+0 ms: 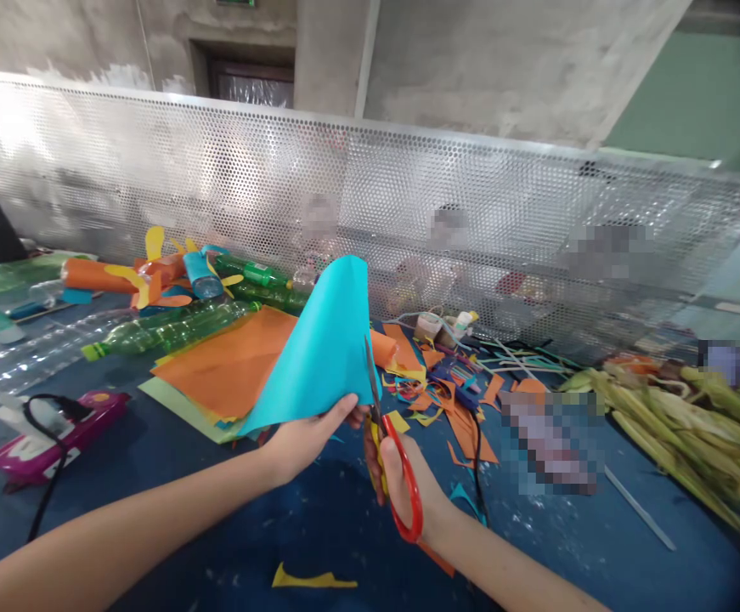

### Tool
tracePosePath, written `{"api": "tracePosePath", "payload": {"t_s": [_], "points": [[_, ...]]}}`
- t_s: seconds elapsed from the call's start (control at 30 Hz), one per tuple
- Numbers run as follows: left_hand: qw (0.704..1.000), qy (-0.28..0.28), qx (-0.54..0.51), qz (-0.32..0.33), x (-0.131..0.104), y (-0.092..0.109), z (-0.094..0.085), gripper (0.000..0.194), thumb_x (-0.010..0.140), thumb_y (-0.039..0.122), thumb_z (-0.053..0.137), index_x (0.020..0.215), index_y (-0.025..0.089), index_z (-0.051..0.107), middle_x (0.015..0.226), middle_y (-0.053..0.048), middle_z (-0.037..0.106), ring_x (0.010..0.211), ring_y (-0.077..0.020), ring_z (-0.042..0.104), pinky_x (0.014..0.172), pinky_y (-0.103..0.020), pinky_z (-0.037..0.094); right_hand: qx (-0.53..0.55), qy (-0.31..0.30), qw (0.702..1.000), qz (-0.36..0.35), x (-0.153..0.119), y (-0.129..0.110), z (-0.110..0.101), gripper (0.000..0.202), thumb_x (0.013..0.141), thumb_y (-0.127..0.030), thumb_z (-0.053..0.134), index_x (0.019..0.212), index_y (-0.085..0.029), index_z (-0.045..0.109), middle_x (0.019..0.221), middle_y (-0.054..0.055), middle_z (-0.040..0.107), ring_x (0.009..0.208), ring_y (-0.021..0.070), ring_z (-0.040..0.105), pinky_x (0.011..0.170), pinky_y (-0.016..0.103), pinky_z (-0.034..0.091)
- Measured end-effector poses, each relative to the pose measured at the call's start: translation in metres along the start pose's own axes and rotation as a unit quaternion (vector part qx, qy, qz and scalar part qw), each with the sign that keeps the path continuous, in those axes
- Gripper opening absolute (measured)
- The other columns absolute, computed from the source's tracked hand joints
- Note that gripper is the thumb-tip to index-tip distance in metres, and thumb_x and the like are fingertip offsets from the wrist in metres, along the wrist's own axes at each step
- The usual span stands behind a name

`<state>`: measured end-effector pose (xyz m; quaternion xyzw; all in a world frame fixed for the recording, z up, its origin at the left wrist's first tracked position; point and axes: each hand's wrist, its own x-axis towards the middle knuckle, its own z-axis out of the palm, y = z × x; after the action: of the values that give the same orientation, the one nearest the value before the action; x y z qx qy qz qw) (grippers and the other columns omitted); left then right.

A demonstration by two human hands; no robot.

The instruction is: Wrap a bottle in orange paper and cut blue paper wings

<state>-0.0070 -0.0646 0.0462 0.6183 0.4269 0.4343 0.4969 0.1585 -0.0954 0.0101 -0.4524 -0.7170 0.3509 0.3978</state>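
Observation:
My left hand (309,438) pinches the lower edge of a bright blue sheet of paper (319,348), which curves upward in front of me. In my right hand (411,480) is a pair of scissors (408,501) with red handles. Their blades point up along the right edge of the blue sheet; whether they bite into it I cannot make out. Something yellow (375,450) shows at the right-hand fingers, partly hidden. Behind the blue sheet lies a stack of orange and pale green paper (229,357).
Green plastic bottles (178,327) lie at the left, near a magenta power strip (57,438). Paper scraps (439,391) litter the table right of centre. Corn husks (681,416) are piled far right. A yellow scrap (315,580) lies in front. A perforated metal screen (370,178) stands behind.

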Motion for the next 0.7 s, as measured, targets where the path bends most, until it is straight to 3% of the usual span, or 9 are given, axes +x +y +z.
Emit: {"api": "tracePosePath", "payload": {"t_s": [0.13, 0.7], "points": [[1.000, -0.001, -0.005, -0.008, -0.001, 0.003, 0.002, 0.042, 0.081, 0.054, 0.048, 0.081, 0.017, 0.067, 0.086, -0.006, 0.072, 0.085, -0.0202, 0.065, 0.089, -0.028, 0.046, 0.048, -0.001, 0.998, 0.028, -0.001, 0.005, 0.004, 0.044, 0.090, -0.056, 0.025, 0.068, -0.020, 0.039, 0.053, -0.005, 0.037, 0.037, 0.0079, 0.040, 0.035, 0.020, 0.032], [1.000, 0.004, -0.002, -0.017, -0.001, 0.006, 0.003, 0.041, 0.081, 0.053, 0.047, 0.078, 0.017, 0.067, 0.080, -0.005, 0.070, 0.083, -0.0206, 0.064, 0.088, -0.029, 0.046, 0.067, 0.019, 0.993, 0.100, 0.001, -0.007, 0.006, 0.052, 0.081, -0.070, 0.030, 0.068, -0.021, 0.039, 0.050, -0.007, 0.036, 0.032, 0.0066, 0.037, 0.030, 0.019, 0.035]]}}
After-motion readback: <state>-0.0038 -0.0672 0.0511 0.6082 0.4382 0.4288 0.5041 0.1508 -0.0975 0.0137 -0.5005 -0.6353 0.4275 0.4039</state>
